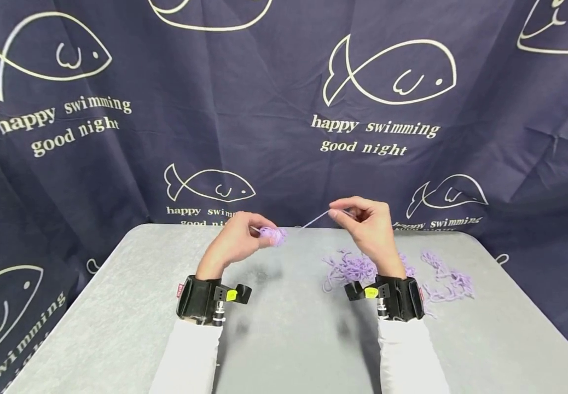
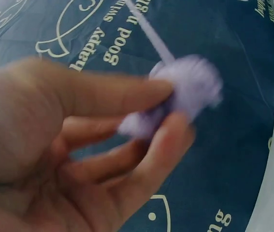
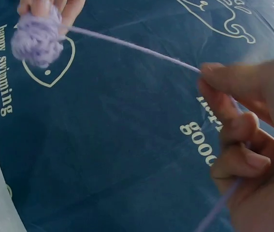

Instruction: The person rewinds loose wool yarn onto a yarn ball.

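Observation:
My left hand pinches a small ball of lilac yarn between thumb and fingers above the grey table. In the left wrist view the yarn ball sits at the fingertips. A taut strand of yarn runs from the ball to my right hand, which pinches it between thumb and forefinger. The right wrist view shows the strand stretching from the ball to the pinching fingers, then trailing down past the palm.
A loose tangle of lilac yarn lies on the table behind and right of my right wrist. A dark blue cloth with white fish prints hangs behind the table. Black wrist straps sit on both forearms.

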Demonstrator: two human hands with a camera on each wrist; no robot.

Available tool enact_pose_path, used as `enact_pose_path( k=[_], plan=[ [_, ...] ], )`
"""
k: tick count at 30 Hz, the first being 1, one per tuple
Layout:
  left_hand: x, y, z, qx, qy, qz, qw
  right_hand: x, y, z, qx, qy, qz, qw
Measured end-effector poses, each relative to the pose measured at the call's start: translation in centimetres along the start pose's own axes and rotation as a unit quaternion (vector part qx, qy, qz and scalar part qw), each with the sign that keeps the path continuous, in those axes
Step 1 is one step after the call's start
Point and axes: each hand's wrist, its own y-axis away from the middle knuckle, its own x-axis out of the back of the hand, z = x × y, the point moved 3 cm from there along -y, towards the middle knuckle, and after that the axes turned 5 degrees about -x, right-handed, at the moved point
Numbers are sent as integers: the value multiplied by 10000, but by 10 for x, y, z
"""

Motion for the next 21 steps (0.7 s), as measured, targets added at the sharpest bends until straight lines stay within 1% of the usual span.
enact_pose_path(
  k=[2,3,4,6,8,9,11,12,14,16,17,19,21],
  plan=[
    [-2,2,3,-283,173,-625,9975,2,-1,2,30,-97,386,9992],
    [-3,2,5,-454,348,-913,9942,2,-2,3,11,-136,556,9984],
    [-5,3,7,-626,569,-1183,9894,3,-2,5,-30,-175,715,9973],
    [-8,4,12,-952,1061,-1598,9768,3,-2,8,-174,-277,995,9945],
    [-11,4,16,-1209,1610,-1786,9631,4,-3,11,-330,-380,1220,9913],
    [-12,4,18,-1275,1873,-1782,9576,4,-3,14,-427,-385,1312,9897],
    [-13,3,22,-1372,2365,-1665,9474,2,-2,14,-627,-241,1394,9879],
    [-14,3,24,-1427,2606,-1563,9420,1,-2,16,-700,-157,1376,9879],
    [-14,2,27,-1506,3073,-1281,9308,-2,-2,20,-836,185,1227,9888],
    [-13,2,30,-1572,3594,-978,9146,-6,-2,21,-885,623,925,9898],
    [-13,1,31,-1645,3834,-817,9051,-8,-2,25,-852,800,751,9903],
    [-12,-1,33,-1741,4294,-457,8850,-14,-2,23,-775,1151,364,9897],
    [-11,-2,34,-1759,4727,-92,8634,-21,-1,19,-620,1363,-27,9887]
  ],
)
